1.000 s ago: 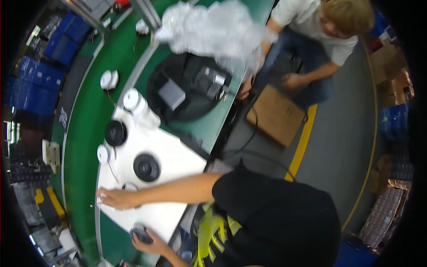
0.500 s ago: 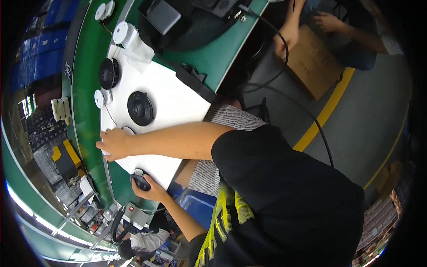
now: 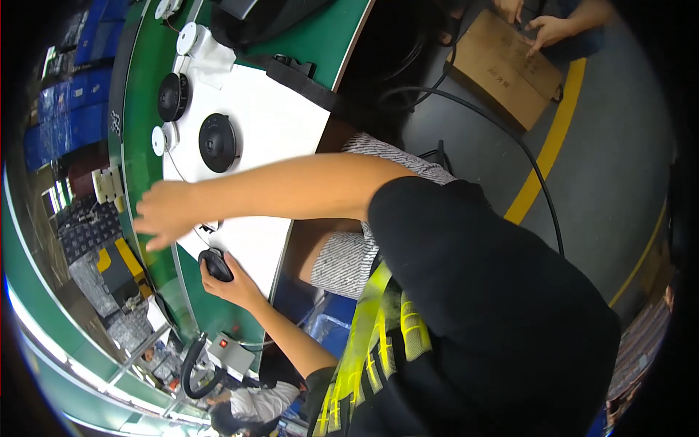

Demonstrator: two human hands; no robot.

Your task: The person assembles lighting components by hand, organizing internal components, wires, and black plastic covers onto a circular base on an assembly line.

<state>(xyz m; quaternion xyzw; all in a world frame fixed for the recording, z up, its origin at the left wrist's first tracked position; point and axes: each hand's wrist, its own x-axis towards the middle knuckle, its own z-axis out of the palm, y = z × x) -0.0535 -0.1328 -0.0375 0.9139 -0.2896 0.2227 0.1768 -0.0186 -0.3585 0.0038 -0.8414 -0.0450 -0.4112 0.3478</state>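
Observation:
My left hand (image 3: 239,290) holds a black round dome-shaped housing (image 3: 216,265) by its rim, at the lower end of a white board (image 3: 251,247). My right hand (image 3: 166,210) reaches past the board's edge over the green work surface, fingers apart and nothing seen in them. Beneath that wrist a small dark-and-white piece (image 3: 209,227) is partly hidden. Farther up the board lie another black round housing (image 3: 218,143) and a second one (image 3: 173,97) standing near the edge. Beside these is a white round part (image 3: 159,140) with a thin wire running toward my right arm.
Another white round part (image 3: 187,38) rests on white wrapping near a black bag (image 3: 269,33) with a strap. A black cable (image 3: 510,124) hangs over the floor. Another person's hands (image 3: 550,30) touch a cardboard box (image 3: 506,69). A grey box with a red switch (image 3: 231,354) stands below.
My right hand has moved off the board's edge, outward over the green surface, and its fingers have spread. My left hand still grips the black housing. The whole view has shifted.

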